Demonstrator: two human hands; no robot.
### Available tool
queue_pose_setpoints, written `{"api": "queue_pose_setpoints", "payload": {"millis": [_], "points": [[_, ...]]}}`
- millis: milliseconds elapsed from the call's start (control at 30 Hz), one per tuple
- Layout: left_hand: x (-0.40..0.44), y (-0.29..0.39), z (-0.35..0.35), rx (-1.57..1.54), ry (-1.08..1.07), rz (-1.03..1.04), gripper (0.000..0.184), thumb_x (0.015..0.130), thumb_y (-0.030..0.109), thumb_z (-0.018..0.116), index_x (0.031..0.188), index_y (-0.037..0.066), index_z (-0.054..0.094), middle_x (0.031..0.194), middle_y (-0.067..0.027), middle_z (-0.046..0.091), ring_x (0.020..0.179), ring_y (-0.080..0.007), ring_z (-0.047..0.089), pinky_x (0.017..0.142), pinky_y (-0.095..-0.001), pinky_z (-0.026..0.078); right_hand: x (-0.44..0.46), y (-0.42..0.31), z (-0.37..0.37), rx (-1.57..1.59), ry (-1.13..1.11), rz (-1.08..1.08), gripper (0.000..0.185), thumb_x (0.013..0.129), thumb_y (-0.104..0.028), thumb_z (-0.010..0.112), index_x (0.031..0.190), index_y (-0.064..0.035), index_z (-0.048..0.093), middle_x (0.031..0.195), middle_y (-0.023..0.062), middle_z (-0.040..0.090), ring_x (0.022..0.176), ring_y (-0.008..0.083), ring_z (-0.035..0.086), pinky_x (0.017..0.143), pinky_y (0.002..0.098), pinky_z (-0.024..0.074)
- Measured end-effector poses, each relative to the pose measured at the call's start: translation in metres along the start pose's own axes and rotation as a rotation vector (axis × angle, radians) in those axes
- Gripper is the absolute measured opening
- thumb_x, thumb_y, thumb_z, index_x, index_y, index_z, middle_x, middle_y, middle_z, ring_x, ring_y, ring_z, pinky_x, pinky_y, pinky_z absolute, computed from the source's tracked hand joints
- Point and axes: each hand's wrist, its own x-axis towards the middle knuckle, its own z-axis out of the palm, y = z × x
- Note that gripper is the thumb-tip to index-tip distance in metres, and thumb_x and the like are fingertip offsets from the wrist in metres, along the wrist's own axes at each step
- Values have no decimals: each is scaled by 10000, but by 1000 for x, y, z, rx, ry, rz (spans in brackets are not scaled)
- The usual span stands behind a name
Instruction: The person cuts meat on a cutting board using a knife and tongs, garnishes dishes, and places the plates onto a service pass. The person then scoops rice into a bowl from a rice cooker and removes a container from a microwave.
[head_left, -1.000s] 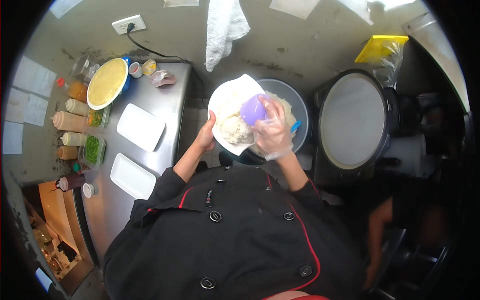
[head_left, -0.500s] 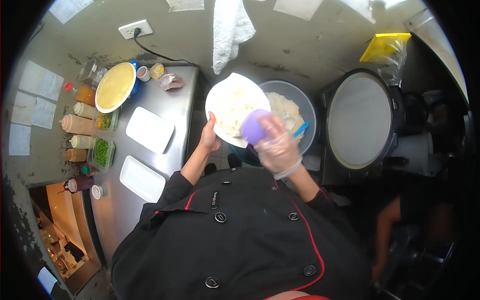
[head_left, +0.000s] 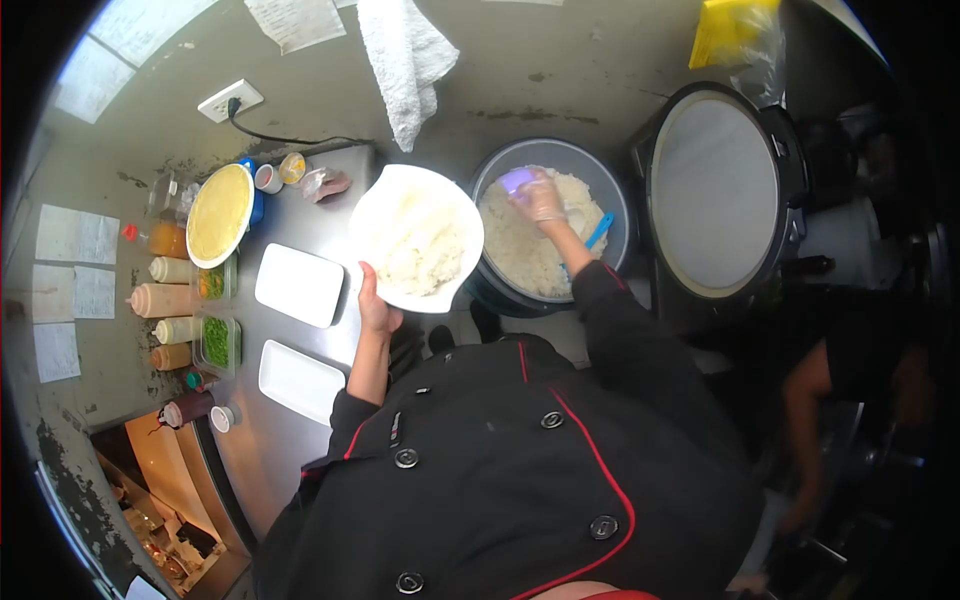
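A white bowl (head_left: 372, 215) with white rice (head_left: 425, 240) in it is held by its lower left rim in my left hand (head_left: 378, 305), thumb on top. To its right, my right hand (head_left: 541, 198), in a clear plastic glove, grips a purple cup (head_left: 516, 181) inside the large grey pot (head_left: 622, 240). The cup is at the surface of the rice (head_left: 520, 245) in that pot. A blue-handled utensil (head_left: 601, 230) leans in the rice beside my right forearm.
On the steel counter (head_left: 245, 450) at left are two white trays (head_left: 298, 286) (head_left: 301, 382), sauce bottles (head_left: 160, 300), a container of chopped greens (head_left: 216, 342) and a yellow-topped round tub (head_left: 221, 215). A round-lidded cooker (head_left: 713, 195) stands right of the pot. Another person's arm (head_left: 806, 430) shows at lower right.
My right hand has moved with the purple cup from the bowl into the pot. The bowl has moved left and down, away from the pot, and the camera view has shifted.
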Motion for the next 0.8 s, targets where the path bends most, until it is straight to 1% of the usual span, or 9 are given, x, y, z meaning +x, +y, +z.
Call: {"api": "queue_pose_setpoints", "payload": {"millis": [100,167,233,333,433,533,600,700,800], "points": [[-19,12,0,1,1,15,648,954,485,227,1385,1,227,1405,-158,332,1283,-300,348,1057,-410,292,5,13,84,-96,-111,69,352,638,-276,708,924,-73,680,1252,201,477,1139,343,466,954,361,399],[-27,20,0,0,4,13,653,956,487,206,1375,-13,242,1396,-158,345,1277,-285,361,1046,-396,311,-3,6,100,-126,-119,64,379,641,-276,695,947,-55,666,1200,196,515,1102,337,488,942,354,408],[-37,26,-8,-16,6,3,652,957,485,207,1376,-14,241,1395,-157,347,1274,-287,365,1046,-396,311,-19,-10,87,-186,-105,-57,383,652,-268,680,949,-28,649,1119,189,569,1027,341,537,922,338,424],[-39,28,-13,33,-2,-4,648,958,483,211,1372,-13,250,1392,-155,351,1268,-284,373,1045,-395,312,-42,-11,38,359,-491,278,348,670,-265,666,905,-10,635,996,164,616,856,359,595,846,323,474],[-28,23,-8,6,-28,13,645,958,483,212,1366,-13,263,1389,-152,357,1263,-279,381,1039,-392,318,-69,1,10,381,-679,189,270,714,-194,646,887,11,610,898,144,635,742,335,621,757,343,521],[-15,18,-5,40,-35,-36,649,956,484,226,1380,-8,234,1400,-157,338,1278,-298,353,1053,-404,297,-108,20,-13,1412,-444,604,202,766,-126,609,902,23,593,907,142,629,769,277,626,717,369,540],[-6,15,3,62,-37,-69,642,957,477,238,1379,-7,236,1398,-154,343,1275,-293,357,1051,-400,299,-112,16,-54,1499,-263,632,120,782,-70,606,850,19,563,889,121,624,781,239,630,714,378,548],[7,4,12,78,-89,-105,637,957,474,250,1378,-4,242,1392,-148,354,1265,-285,374,1042,-396,312,-111,-4,-110,1460,-85,433,116,764,-83,643,772,-32,540,964,155,609,891,256,615,771,391,529],[21,-8,17,57,-153,-192,650,952,490,252,1377,-2,245,1384,-149,367,1251,-286,395,1030,-400,331,-97,-69,-174,609,280,-139,181,730,-86,674,671,-59,505,1111,209,552,1049,296,550,850,408,488]]}}
